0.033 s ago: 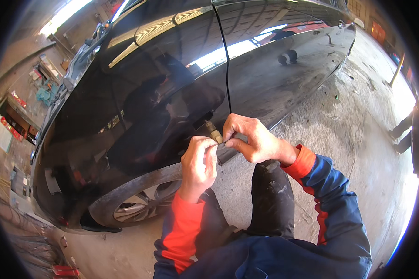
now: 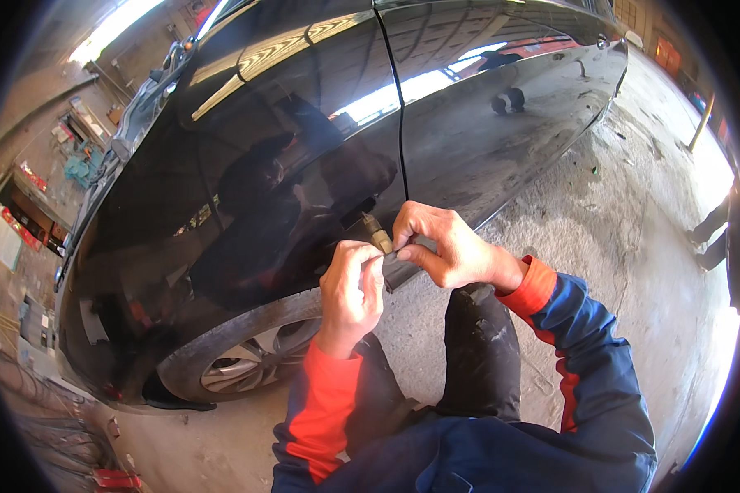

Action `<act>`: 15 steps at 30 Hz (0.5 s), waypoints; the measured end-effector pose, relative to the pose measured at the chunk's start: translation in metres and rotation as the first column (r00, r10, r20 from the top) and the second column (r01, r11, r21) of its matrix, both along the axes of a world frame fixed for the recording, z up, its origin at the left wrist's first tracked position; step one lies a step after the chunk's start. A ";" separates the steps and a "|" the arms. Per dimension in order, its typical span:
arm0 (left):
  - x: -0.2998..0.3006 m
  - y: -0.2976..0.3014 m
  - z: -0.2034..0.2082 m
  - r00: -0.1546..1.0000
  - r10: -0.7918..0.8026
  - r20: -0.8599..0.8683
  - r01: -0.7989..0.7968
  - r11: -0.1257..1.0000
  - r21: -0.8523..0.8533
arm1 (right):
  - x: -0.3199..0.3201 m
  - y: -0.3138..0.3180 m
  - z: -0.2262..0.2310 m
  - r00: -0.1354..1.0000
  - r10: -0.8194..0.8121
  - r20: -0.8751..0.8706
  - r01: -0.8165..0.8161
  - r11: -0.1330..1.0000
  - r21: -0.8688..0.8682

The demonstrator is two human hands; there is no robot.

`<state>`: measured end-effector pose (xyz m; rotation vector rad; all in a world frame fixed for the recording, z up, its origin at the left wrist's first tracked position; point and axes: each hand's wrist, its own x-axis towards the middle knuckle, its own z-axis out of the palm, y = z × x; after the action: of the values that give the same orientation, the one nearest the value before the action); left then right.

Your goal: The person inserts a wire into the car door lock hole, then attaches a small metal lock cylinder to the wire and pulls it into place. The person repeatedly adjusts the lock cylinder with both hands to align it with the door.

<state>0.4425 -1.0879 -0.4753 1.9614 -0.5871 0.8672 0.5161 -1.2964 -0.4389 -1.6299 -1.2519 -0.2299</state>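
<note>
My left hand (image 2: 352,289) is closed in a pinch, thumb against fingertips, low beside the black car fender (image 2: 255,205). Facing it, my right hand (image 2: 446,245) also pinches, its fingertips almost meeting those of the left. Something small and dark shows between the two pinches, too small to name. Just beyond the fingertips is a tan, cylindrical connector-like piece (image 2: 378,233) with a narrower far end. That end points to a small dark opening (image 2: 358,214) in the fender. Whether my fingers touch the tan piece, I cannot tell.
The black car door (image 2: 485,140) runs off to the right past a vertical seam. Below the fender is the front wheel (image 2: 259,361). Rough concrete floor (image 2: 600,246) stretches to the right. A cluttered workbench area (image 2: 45,189) lies at the left, and a red object (image 2: 117,478) at lower left.
</note>
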 end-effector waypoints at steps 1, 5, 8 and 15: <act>0.001 0.000 -0.002 1.000 0.003 0.014 -0.003 1.000 0.007 | 0.000 0.001 -0.001 1.000 -0.004 0.007 0.004 1.000 0.001; 0.001 0.000 -0.009 0.998 0.012 0.068 -0.015 0.999 0.043 | -0.001 0.002 -0.004 0.999 -0.011 0.050 0.010 1.000 0.025; -0.001 -0.002 -0.010 0.997 -0.002 0.078 0.000 1.000 0.020 | -0.001 0.003 -0.006 0.999 0.014 0.040 -0.015 0.999 0.030; -0.008 -0.007 -0.005 0.998 -0.043 0.037 0.046 0.996 -0.081 | -0.002 0.006 -0.006 0.998 0.019 0.057 -0.021 0.999 0.041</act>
<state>0.4348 -1.0952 -0.4804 1.8555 -0.6047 0.8862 0.5138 -1.2904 -0.4444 -1.5840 -1.2968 -0.2895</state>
